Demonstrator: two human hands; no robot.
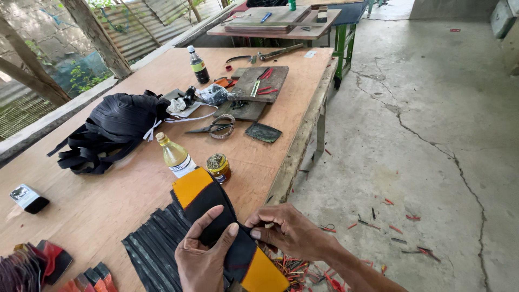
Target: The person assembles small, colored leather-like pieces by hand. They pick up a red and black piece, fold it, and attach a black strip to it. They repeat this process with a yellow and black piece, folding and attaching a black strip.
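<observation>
Both hands were at the near edge of the wooden worktop (108, 205), holding one flat piece — a black strip with orange ends (216, 216). The left hand (203, 259) lay over the middle of the strip, its thumb raised along the black part and its fingers pressing down, so its grip was closed on the strip. The right hand (289, 232) pinched the strip's right edge with curled fingers, also closed on it. The strip ran tilted from its upper orange end, near a small round jar (219, 167), down to its lower orange end at the bottom of the view.

Under the strip lay a stack of dark ribbed strips (154, 243), touching it. A glass bottle of yellow liquid (174, 156) stood just beside the jar. Farther away on the worktop a heap of black straps (111, 130) was lying, and near it scissors (211, 128) and a dark wooden board (259, 84) with red pieces on it. A dark bottle (198, 65) stood upright behind them. At the left edge there was a small black and white box (28, 198), and folded red and black pieces (46, 262) lay in the near left corner.

Many red scraps (397, 224) were scattered on the cracked concrete floor (432, 135) — well apart from the hands.
</observation>
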